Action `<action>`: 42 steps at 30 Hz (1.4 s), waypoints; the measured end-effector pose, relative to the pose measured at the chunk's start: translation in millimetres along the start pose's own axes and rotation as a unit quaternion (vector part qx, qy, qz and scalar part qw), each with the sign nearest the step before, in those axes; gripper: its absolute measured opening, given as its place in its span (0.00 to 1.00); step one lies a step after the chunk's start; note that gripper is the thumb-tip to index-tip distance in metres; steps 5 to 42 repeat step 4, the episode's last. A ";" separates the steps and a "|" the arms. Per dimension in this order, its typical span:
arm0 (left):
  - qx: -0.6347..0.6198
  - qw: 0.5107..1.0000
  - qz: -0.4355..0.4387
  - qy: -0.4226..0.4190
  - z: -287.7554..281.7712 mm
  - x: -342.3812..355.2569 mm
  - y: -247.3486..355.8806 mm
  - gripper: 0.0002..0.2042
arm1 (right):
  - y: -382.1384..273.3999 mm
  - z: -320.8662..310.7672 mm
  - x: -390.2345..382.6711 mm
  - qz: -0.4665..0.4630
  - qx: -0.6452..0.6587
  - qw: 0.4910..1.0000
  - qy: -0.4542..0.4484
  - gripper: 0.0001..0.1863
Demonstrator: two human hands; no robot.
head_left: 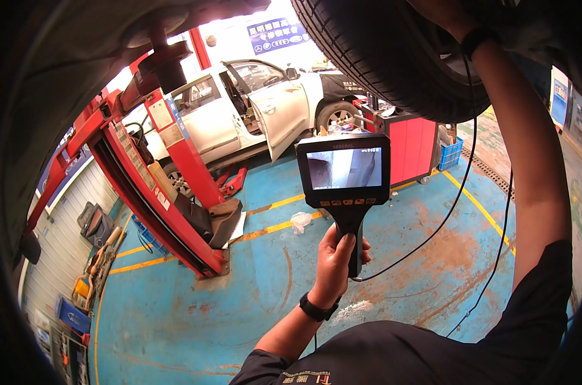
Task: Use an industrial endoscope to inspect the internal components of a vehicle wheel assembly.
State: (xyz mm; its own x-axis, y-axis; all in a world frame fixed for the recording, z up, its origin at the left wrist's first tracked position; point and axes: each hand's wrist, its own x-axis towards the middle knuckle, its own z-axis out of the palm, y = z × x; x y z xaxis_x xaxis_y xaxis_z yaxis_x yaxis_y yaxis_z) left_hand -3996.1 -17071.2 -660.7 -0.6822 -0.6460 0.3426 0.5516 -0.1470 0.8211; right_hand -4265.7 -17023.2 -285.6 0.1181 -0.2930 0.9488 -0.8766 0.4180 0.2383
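My left hand (337, 260) is wrapped round the grip of a black handheld borescope (344, 144), held upright in front of me. Its lit screen (345, 168) shows a pale, blurred close-up, with a row of orange-marked buttons below. From the bottom of the grip a thin black cable (454, 199) loops right and climbs to my raised right arm. My right hand (440, 11) reaches up beside a large tyre (381, 58) on the raised vehicle overhead. Its fingers run into the dark at the top edge, so what they touch is hidden.
A red lift post (153, 192) stands at left. Behind the borescope are a red tool cart (413, 151) and a white car (265, 109) with a door open. A blue crate (451, 154) sits beside the cart. Crumpled plastic (301, 222) lies on the blue floor (259, 301).
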 end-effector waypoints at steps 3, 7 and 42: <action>-0.003 1.000 -0.003 0.003 -3.9 -1.1 1.1 0.14 | -4.6 0.8 -2.2 0.003 0.020 1.000 -0.003 0.16; -0.006 1.000 -0.005 0.001 -2.1 -0.3 0.4 0.15 | -0.7 0.5 2.0 0.011 0.002 1.000 -0.028 0.16; -0.006 1.000 -0.005 0.001 -2.1 -0.3 0.4 0.15 | -0.7 0.5 2.0 0.011 0.002 1.000 -0.028 0.16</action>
